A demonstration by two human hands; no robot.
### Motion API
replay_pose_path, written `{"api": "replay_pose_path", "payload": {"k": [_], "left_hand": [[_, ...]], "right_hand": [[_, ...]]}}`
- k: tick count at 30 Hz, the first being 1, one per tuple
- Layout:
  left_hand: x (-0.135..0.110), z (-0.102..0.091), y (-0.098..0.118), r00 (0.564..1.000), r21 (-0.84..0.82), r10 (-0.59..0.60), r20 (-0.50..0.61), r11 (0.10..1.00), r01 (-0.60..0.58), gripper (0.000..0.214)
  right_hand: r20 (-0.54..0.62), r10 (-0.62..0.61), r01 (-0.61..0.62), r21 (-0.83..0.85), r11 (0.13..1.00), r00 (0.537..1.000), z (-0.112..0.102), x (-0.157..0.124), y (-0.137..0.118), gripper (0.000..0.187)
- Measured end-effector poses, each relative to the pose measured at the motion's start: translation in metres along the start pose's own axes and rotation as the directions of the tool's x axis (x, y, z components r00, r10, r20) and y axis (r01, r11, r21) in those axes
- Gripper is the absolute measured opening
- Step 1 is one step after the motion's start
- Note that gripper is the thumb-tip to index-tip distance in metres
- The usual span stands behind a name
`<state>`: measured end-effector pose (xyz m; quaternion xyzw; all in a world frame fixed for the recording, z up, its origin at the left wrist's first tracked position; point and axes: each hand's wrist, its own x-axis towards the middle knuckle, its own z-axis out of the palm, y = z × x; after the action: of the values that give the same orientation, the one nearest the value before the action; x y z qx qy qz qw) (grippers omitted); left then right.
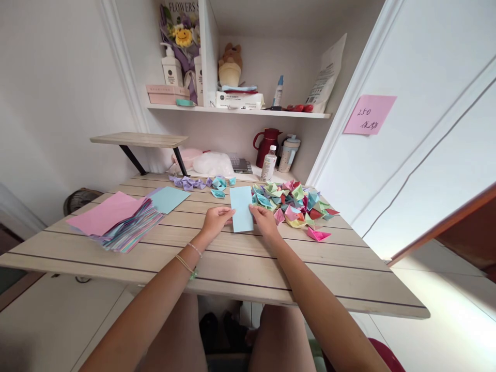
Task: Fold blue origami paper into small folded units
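Note:
A light blue rectangle of paper (pixel 242 207) is held upright above the middle of the table, its long side running away from me. My left hand (pixel 217 219) pinches its left edge between thumb and fingers. On the opposite edge, my right hand (pixel 265 221) grips it the same way. Just beyond my right hand lies a heap of folded paper boats (pixel 296 199) in many colours. Several light blue folded pieces (pixel 219 184) and purple ones (pixel 188 183) sit behind the paper. To the left is a fanned stack of coloured paper sheets (pixel 134 227).
A pink sheet (pixel 110 211) tops the stack, with a light blue sheet (pixel 170 199) beside it. At the back stand a plastic bottle (pixel 268 164), a dark red jug (pixel 267 147) and a cup (pixel 289 154). A small raised shelf (pixel 139 138) stands at the back left.

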<state>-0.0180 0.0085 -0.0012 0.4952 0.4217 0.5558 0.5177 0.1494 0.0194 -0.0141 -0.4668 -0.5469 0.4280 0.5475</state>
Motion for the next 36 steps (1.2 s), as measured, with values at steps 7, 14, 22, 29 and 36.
{"api": "replay_pose_path", "payload": {"k": [7,14,22,29,36], "left_hand": [[0.000,0.001,-0.003,1.000,-0.029,-0.019,-0.018,0.999,0.018,0.031],[0.000,0.004,-0.006,0.999,-0.022,0.020,-0.044,1.000,-0.021,0.031],[-0.001,0.003,-0.004,0.999,-0.068,-0.049,0.016,0.996,0.050,0.032],[0.000,0.002,-0.005,0.993,-0.113,-0.114,0.009,0.987,0.114,0.029],[0.006,-0.005,-0.004,0.986,-0.264,-0.164,0.030,0.950,0.166,0.019]], "right_hand": [[-0.025,-0.165,0.151,-0.292,0.944,0.986,0.000,-0.003,-0.002,0.044],[-0.024,-0.350,0.262,-0.616,0.743,0.937,0.001,-0.004,-0.013,0.038],[-0.023,-0.217,0.189,-0.410,0.892,0.976,-0.005,-0.006,-0.016,0.038],[-0.007,-0.226,0.200,-0.438,0.876,0.974,-0.005,-0.005,-0.015,0.040],[0.337,-0.324,0.409,-0.221,0.885,0.884,-0.026,-0.003,-0.025,0.049]]}}
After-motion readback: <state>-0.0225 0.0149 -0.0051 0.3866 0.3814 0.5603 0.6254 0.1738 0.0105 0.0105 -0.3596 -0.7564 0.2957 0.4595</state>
